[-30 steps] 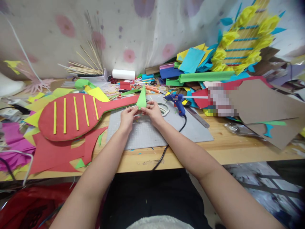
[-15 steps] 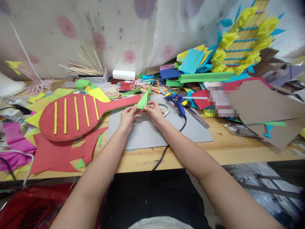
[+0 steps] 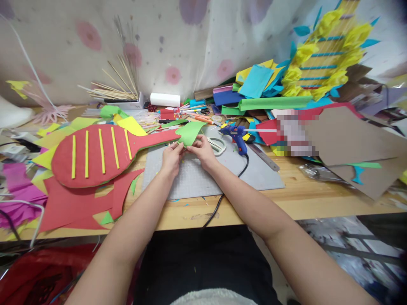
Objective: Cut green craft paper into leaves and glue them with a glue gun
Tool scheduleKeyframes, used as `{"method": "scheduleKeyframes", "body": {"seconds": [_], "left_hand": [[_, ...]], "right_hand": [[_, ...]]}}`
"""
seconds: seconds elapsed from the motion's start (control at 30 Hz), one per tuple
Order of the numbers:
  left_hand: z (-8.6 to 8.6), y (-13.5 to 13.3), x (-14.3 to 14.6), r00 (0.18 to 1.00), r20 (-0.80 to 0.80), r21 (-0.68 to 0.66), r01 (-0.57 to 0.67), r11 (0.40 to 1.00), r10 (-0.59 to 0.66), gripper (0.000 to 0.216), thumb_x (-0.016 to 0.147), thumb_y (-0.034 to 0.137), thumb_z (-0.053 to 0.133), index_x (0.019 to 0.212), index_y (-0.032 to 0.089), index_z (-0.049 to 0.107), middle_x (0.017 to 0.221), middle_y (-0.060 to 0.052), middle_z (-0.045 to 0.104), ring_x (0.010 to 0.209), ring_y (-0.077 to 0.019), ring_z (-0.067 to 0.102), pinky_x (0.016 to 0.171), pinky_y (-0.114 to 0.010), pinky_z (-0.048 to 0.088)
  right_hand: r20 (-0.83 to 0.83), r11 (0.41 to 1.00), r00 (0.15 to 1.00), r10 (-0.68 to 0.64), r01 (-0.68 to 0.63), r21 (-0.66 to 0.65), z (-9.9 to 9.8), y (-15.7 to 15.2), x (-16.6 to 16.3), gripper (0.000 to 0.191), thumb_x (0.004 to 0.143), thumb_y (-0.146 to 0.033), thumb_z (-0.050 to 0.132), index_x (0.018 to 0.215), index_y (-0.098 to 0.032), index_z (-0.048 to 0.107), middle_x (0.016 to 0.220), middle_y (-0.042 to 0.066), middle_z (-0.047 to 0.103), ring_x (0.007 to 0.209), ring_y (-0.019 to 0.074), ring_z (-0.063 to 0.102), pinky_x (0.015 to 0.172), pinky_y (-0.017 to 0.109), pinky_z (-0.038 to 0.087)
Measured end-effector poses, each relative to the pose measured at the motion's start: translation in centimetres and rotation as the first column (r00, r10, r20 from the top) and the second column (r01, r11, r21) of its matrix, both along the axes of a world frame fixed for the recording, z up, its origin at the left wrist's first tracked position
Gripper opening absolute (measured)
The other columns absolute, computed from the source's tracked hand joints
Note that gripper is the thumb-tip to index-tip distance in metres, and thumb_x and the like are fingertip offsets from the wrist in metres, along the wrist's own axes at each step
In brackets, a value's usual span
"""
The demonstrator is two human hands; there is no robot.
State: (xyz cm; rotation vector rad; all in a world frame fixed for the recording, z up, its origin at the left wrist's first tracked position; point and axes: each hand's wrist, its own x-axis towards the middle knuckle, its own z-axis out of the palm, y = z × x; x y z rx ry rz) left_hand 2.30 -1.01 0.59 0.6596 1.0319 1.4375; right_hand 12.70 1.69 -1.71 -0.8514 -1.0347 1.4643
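A small green sheet of craft paper or foam (image 3: 190, 132) is held by its near edge over the grey cutting mat (image 3: 197, 182). My left hand (image 3: 172, 157) pinches its lower left side, and my right hand (image 3: 203, 151) pinches it close by on the right. Behind the sheet, the red handle (image 3: 159, 137) of a large paddle shape is partly covered. The paddle's round red body (image 3: 92, 156) carries several yellow strips. Scissors with pale handles (image 3: 219, 146) lie just right of my right hand, and a blue glue gun (image 3: 237, 137) rests farther right.
A metal ruler (image 3: 263, 157) lies on the mat's right side. The glue gun's black cord (image 3: 217, 207) runs over the table's front edge. Red offcuts (image 3: 73, 203) lie at left, brown cardboard (image 3: 343, 140) at right. Sticks stand in a box (image 3: 125, 103) behind.
The green sheet has turned from a narrow, upright folded look to a broader, flatter face towards me. Both hands shifted only slightly and still hold it.
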Motion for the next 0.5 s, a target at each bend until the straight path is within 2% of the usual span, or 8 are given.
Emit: {"method": "scheduleKeyframes", "body": {"seconds": [0.13, 0.27, 0.5], "left_hand": [[-0.2, 0.0, 0.1, 0.996, -0.089, 0.063, -0.015, 0.998, 0.02, 0.006, 0.067, 0.016, 0.064, 0.072, 0.015, 0.065, 0.069, -0.001, 0.067, 0.067, -0.0108, 0.062, 0.074, -0.025, 0.048], [-0.2, 0.0, 0.1, 0.988, -0.148, 0.008, -0.035, 0.999, 0.036, 0.007, 0.066, 0.016, 0.064, 0.073, 0.014, 0.065, 0.067, 0.0, 0.066, 0.06, -0.0097, 0.059, 0.067, -0.024, 0.048], [-0.2, 0.3, -0.5, 0.977, -0.197, 0.02, -0.077, 0.997, 0.08, 0.007, 0.064, 0.018, 0.067, 0.065, 0.013, 0.062, 0.059, 0.0, 0.062, 0.053, -0.0109, 0.058, 0.059, -0.024, 0.048]], "right_hand": [[-0.01, 0.997, 0.998, -0.064, 0.064, -0.037, 0.1, 0.4, 0.2, 0.057, 0.045, -0.035, 0.08, 0.086, -0.023, 0.042, 0.067, -0.006, 0.063, 0.067, 0.0135, 0.063, 0.068, 0.03, 0.052], [-0.027, 0.994, 0.994, -0.105, 0.104, -0.035, 0.4, 0.7, 0.6, 0.047, 0.048, -0.037, 0.078, 0.081, -0.021, 0.05, 0.076, -0.002, 0.066, 0.074, 0.0147, 0.063, 0.075, 0.032, 0.052], [-0.057, 0.999, 0.997, -0.044, 0.044, -0.001, 1.4, 0.3, 0.9, 0.047, 0.049, -0.039, 0.077, 0.085, -0.021, 0.053, 0.08, -0.002, 0.067, 0.074, 0.0153, 0.064, 0.072, 0.033, 0.054]]}}
